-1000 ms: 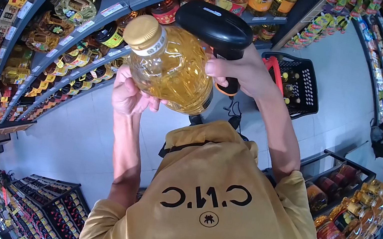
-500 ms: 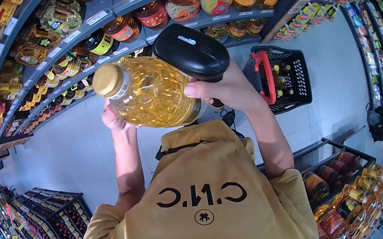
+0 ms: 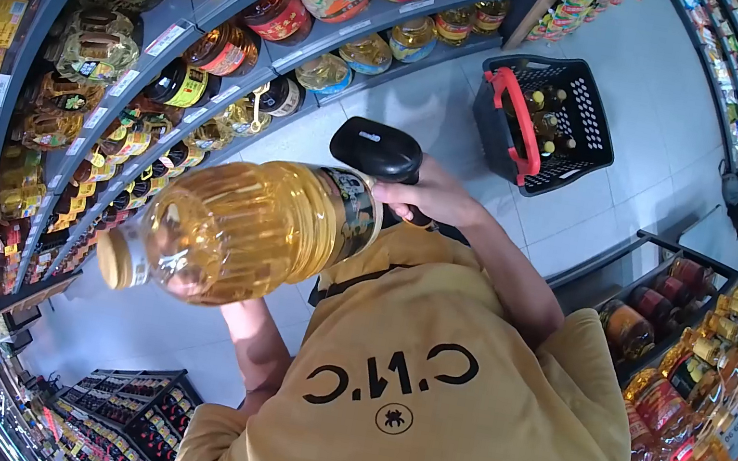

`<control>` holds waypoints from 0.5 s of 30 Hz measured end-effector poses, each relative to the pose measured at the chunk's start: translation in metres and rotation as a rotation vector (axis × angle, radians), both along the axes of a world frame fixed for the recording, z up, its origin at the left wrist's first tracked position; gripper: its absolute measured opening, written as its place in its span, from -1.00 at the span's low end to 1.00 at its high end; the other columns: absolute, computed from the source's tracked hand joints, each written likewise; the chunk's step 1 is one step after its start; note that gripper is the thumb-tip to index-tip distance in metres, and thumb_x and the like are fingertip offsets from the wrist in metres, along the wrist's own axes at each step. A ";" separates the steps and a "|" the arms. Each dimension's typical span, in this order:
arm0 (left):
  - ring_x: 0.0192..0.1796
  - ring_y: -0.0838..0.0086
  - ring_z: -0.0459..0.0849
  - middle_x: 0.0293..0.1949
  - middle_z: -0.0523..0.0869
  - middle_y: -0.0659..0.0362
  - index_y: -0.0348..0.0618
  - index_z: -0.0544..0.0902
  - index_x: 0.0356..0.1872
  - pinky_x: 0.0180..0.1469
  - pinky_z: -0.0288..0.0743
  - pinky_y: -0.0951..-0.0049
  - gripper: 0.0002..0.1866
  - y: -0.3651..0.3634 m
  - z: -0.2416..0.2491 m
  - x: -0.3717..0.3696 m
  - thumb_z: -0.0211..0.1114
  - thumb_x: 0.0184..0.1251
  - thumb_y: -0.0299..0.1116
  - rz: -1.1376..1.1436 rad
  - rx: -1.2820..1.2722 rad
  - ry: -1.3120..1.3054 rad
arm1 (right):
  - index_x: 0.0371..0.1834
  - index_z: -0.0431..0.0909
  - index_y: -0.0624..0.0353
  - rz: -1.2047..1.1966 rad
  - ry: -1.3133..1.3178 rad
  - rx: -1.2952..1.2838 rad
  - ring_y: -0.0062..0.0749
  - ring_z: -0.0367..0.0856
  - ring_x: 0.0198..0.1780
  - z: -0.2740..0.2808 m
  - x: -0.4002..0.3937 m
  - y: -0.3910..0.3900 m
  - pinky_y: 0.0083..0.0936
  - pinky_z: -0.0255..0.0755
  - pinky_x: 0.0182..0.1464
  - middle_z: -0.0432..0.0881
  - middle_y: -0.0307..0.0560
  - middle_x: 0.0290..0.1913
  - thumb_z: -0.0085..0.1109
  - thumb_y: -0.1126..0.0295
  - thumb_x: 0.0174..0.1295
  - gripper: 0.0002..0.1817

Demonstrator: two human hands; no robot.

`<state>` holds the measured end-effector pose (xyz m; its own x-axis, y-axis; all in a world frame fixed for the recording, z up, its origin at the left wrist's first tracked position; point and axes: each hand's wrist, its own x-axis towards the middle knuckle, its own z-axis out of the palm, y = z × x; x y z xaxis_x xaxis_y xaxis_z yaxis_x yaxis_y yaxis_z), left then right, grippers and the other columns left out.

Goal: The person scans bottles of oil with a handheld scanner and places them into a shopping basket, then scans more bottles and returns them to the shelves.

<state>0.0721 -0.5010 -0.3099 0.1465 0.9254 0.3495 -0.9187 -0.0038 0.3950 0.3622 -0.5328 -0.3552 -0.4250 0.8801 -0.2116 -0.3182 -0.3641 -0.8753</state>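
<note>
A large clear bottle of golden cooking oil (image 3: 238, 228) lies tilted across my view, its gold cap to the lower left and its dark label by the base at the upper right. My left hand (image 3: 242, 311) supports it from below near the cap end, fingers mostly behind the bottle and closed on it. In my right hand (image 3: 439, 193) is a black handheld barcode scanner (image 3: 377, 148), gripped by its handle. The fingertips of that hand are right at the bottle's base, and the scanner head sits just above the labelled end.
Curved shelves (image 3: 162, 35) of oil bottles run along the left. A black shopping basket (image 3: 596, 107) with a red handle (image 3: 516, 123) stands on the tiled floor, several bottles inside. Oil bottles (image 3: 671, 408) fill a display at right; a rack (image 3: 129, 410) stands lower left.
The oil bottle has moved down and left, and its dark label now shows. My right hand and the scanner have shifted lower, with the hand from the bottle's side to its base.
</note>
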 end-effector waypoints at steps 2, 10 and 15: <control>0.02 0.23 0.67 0.06 0.65 -0.01 -0.14 0.50 0.22 0.07 0.57 0.08 -0.53 -0.001 -0.001 0.001 0.24 0.39 -0.13 -0.013 0.028 -0.036 | -0.25 0.53 0.17 0.016 0.084 -0.043 -0.73 0.37 -0.62 -0.006 -0.002 -0.004 -0.62 0.27 -0.56 0.45 -0.36 -0.60 0.30 0.31 0.28 -0.80; -0.07 0.32 0.66 -0.03 0.67 0.05 -0.08 0.54 0.12 -0.03 0.56 0.16 -0.65 -0.007 -0.003 0.004 0.21 0.40 -0.17 -0.048 0.135 -0.119 | 0.01 0.51 0.25 -0.049 0.257 -0.121 -0.71 0.44 -0.58 -0.007 -0.003 -0.005 -0.65 0.34 -0.52 0.55 -0.28 -0.42 0.40 0.46 0.16 -0.63; -0.13 0.37 0.66 -0.10 0.68 0.08 -0.04 0.56 0.06 -0.09 0.55 0.22 -0.72 -0.016 -0.004 0.002 0.19 0.42 -0.20 -0.042 0.164 -0.140 | 0.14 0.50 0.25 -0.079 0.274 -0.055 -0.71 0.44 -0.57 0.009 0.002 -0.006 -0.65 0.33 -0.51 0.57 -0.28 -0.41 0.43 0.49 0.10 -0.49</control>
